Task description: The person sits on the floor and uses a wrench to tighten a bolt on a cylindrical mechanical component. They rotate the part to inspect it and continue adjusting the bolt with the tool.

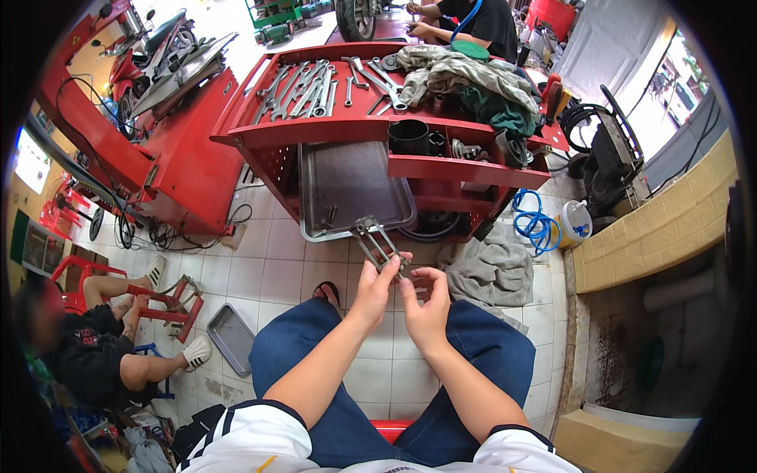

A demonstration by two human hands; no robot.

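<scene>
In front of my knees I hold a grey metal tool [380,244] with two long parallel bars joined by crosspieces, like a small puller. My left hand [371,293] is closed round its near end. My right hand [426,309] is beside it, fingers curled, with the thumb and fingertips at the tool's near end; the exact contact is partly hidden. Just beyond the tool, a metal tray [355,177] juts out from the red tool cart, and a few small metal pieces [332,214] lie in it.
On the red cart [272,135] are several wrenches [307,88], crumpled rags [465,75] and a black cup [408,137]. A grey cloth [489,268], blue hose [535,225] and white bucket [576,220] are at right. A seated person [95,347] and grey tray [232,339] are at left.
</scene>
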